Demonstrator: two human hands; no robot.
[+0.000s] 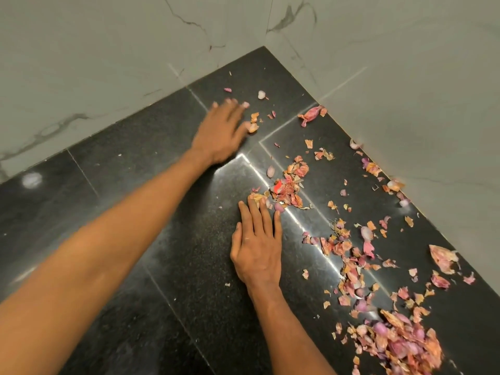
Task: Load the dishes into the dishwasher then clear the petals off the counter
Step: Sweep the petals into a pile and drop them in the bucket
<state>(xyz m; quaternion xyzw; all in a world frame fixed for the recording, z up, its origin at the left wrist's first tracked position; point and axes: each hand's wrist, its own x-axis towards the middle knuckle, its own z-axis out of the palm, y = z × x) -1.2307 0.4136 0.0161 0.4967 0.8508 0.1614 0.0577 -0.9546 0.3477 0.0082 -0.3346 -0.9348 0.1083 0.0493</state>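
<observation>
The petals [293,185] are thin, dry and very light, so you cannot really grab them one by one; they will slide on the smooth black counter [130,163] and may crumble or fly off if you move fast. They lie all over the right side, in a small heap by your right hand [257,247], a big heap [400,339] at the near right, and some along the wall [433,117]. Your right hand lies flat, its fingers [261,215] straight and close together, tips touching the small heap. Your left hand [221,131] is flat too, far back, fingers a little spread, holding nothing. Sweep them with flat hands into one pile, then scoop from underneath.
</observation>
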